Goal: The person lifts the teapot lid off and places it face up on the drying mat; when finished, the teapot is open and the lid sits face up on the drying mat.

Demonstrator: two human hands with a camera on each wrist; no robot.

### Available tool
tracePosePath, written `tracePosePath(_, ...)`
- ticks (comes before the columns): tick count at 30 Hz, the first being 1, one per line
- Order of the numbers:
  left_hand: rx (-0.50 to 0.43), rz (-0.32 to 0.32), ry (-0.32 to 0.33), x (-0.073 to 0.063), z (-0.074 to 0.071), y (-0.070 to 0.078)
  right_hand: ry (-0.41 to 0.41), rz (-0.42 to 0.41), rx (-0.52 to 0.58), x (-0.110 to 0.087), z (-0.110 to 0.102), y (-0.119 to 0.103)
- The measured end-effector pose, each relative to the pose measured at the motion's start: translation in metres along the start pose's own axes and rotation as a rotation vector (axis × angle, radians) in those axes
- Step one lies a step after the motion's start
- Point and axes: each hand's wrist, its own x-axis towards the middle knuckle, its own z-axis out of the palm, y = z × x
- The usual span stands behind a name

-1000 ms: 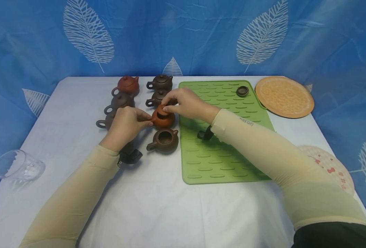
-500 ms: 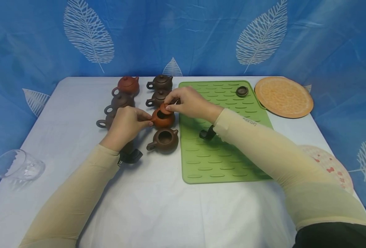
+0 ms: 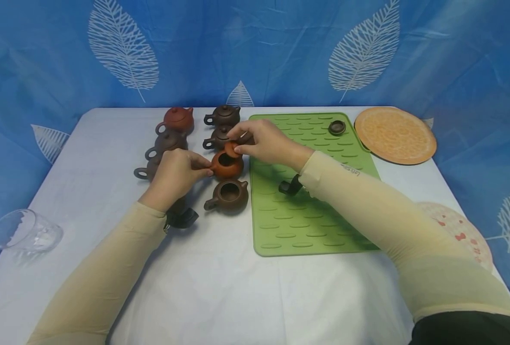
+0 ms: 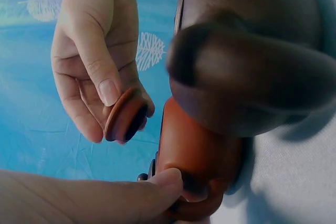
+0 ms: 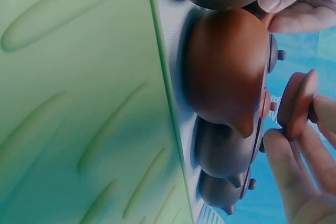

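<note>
A person's left hand [image 3: 175,175] pinches the handle of a squat orange teapot [image 3: 232,171] on the white-covered tabletop [image 3: 220,287], while the right hand [image 3: 265,143] grips its orange lid [image 3: 231,149] by the knob, tilted, just above the open mouth. The step in hand appears to be unlidding; the next move seems to call for holding the pot steady and bringing the lid clear of the rim, perhaps to the green mat [image 3: 289,220] on the right, where a dark lid [image 3: 337,127] lies toward the far edge.

The pot stands upright between a lidless brown teapot [image 3: 233,205] on the near side and two lidded dark teapots [image 3: 225,115] on the far side. All look like unglazed clay, rounded, smooth and matte with a soft sheen. The lid is a disc with a flange beneath. The mat, seemingly rubbery, carries elongated oval shapes; a clear glass [image 3: 24,230] gleams at left.
</note>
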Motion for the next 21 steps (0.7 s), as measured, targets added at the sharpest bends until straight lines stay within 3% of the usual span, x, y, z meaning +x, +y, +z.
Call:
tracePosePath(12,0.005,0.003,0.004,0.0,0.001,-0.001,-0.023,-0.03,0.148,-0.004,0.003,0.011)
tracePosePath(21,0.002,-0.003,0.002,-0.001,0.001,-0.001,0.0,0.035,0.576,-0.008,0.007,0.017)
